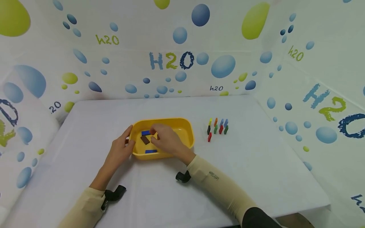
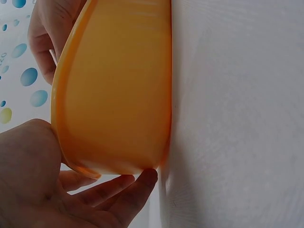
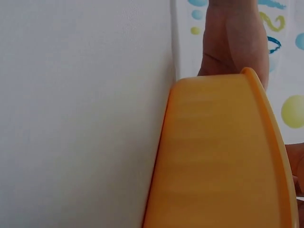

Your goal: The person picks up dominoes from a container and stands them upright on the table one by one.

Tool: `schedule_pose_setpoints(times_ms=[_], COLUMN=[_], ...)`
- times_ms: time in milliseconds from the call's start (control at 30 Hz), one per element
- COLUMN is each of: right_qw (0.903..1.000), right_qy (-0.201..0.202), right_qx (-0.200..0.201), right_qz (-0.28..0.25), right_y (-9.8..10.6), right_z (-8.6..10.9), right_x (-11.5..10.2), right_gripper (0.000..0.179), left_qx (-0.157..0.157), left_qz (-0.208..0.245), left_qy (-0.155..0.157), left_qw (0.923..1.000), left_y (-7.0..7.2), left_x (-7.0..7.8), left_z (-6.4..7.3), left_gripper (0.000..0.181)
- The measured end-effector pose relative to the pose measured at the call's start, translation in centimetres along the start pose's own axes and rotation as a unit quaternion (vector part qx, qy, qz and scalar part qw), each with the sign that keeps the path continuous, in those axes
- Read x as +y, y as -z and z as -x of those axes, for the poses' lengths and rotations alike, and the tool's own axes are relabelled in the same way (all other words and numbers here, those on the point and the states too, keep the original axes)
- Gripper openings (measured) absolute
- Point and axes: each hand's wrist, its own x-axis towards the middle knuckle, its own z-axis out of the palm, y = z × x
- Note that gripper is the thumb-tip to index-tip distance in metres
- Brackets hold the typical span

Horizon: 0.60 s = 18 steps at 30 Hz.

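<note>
A yellow plastic tray (image 1: 163, 155) sits on the white-covered table. My left hand (image 1: 121, 150) grips its left end, thumb at the rim; in the left wrist view, fingers (image 2: 137, 194) lie along its outer wall. Over the tray's inside is my right hand (image 1: 168, 139), its fingers bent down toward the blocks. Beside these fingertips lies a blue block (image 1: 145, 133); whether they pinch anything I cannot tell. A dark brown block (image 1: 145, 140) and another blue block (image 1: 151, 151) lie flat in the tray. The right wrist view mostly shows the tray's outer side (image 3: 213, 152).
Right of the tray, several small coloured blocks (image 1: 215, 129) stand upright in short rows, with a red block (image 1: 209, 137) nearest me. White sheets printed with bubbles (image 1: 171, 72) hang behind and beside the table (image 1: 256, 177).
</note>
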Motion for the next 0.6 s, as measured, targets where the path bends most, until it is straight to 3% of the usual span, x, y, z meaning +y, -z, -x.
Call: schedule_pose_setpoints(times_ms=[267, 433, 600], right_qw=[0.9966, 0.9945, 0.9933], right_qy=[-0.014, -0.028, -0.016], right_qx=[-0.074, -0.084, -0.085], right_qz=[0.035, 0.055, 0.077], right_y=[-1.4, -1.7, -1.8], right_z=[-1.0, -1.5, -2.0], right_x=[-1.0, -1.3, -1.3], right_gripper=[0.026, 0.026, 0.024], left_qx=[-0.001, -0.002, 0.0], left_qz=[-0.004, -0.003, -0.004], left_qy=[-0.003, -0.007, -0.011], left_qw=[1.0, 1.0, 0.9999], left_y=[0.0, 0.0, 0.0], left_x=[-0.2, -0.3, -0.3], left_z=[0.0, 0.0, 0.0], left_gripper=[0.065, 0.064, 0.064])
